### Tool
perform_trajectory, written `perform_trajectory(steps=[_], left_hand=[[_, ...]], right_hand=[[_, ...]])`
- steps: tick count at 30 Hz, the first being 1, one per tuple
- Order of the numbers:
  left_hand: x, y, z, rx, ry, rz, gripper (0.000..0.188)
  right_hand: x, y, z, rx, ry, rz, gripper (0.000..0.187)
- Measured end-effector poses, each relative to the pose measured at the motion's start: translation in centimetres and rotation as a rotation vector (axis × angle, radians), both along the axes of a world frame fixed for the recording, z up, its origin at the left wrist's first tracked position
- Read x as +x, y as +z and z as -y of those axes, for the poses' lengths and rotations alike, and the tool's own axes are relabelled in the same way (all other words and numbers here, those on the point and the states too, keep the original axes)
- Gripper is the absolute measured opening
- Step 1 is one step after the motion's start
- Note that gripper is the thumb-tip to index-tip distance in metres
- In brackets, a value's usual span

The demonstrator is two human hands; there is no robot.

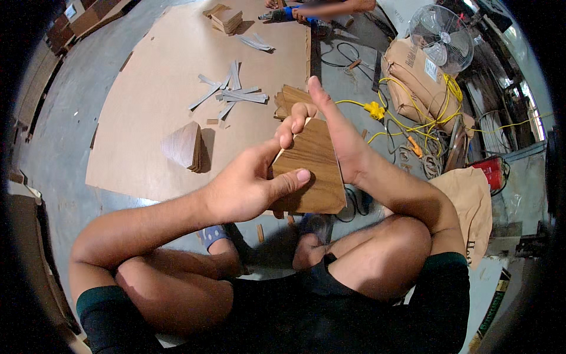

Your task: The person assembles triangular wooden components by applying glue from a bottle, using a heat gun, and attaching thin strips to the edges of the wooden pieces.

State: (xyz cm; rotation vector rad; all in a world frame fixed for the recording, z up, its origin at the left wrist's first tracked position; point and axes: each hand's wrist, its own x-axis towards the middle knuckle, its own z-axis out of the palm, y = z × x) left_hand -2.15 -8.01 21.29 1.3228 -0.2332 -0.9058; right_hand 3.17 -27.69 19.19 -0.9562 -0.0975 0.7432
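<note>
Between your two hands sits the panel point(311, 171), a wood-grain trapezoid held up over your knees. Your left hand point(244, 186) is closed on it, thumb pressed flat on its face near the lower edge, fingers curled behind. Your right hand point(333, 133) is mostly spread, palm against the far side edge, one finger hooked over the top corner.

That hold looks thin: if the thumb slides on the smooth face, the panel likely tips away from your right palm and drops onto your legs. Its sharp corner sits just under your hooked finger, so a twist could nick it. Beyond your fingertips, the stack point(290, 99) and strips point(233, 91) lie well apart.
</note>
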Motion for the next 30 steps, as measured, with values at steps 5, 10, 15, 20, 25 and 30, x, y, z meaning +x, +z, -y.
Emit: perform_trajectory(steps=[5, 10, 15, 20, 25, 30], left_hand=[[-0.2, -1.3, 0.0, -0.069, 0.148, 0.171, 0.045], [0.5, -0.5, -0.7, -0.053, 0.192, 0.105, 0.045], [0.4, -0.2, -0.9, -0.081, 0.256, 0.135, 0.043], [0.0, -1.0, -0.5, -0.109, 0.304, 0.146, 0.04], [0.0, -1.9, 0.0, -0.116, 0.341, 0.19, 0.041], [0.0, -1.1, -0.4, -0.136, 0.276, 0.124, 0.045]], right_hand=[[-0.4, 0.2, -0.5, -0.007, -0.09, 0.0, 0.073], [-1.4, 0.9, -1.4, -0.109, -0.175, 0.218, 0.081], [-1.5, 0.4, -1.2, -0.089, -0.192, 0.278, 0.08], [-1.5, 1.1, -1.1, -0.098, -0.206, 0.31, 0.08], [-1.4, 0.7, -0.8, -0.036, -0.244, 0.234, 0.077], [-1.9, 0.8, -0.9, 0.157, -0.003, 0.077, 0.067]])
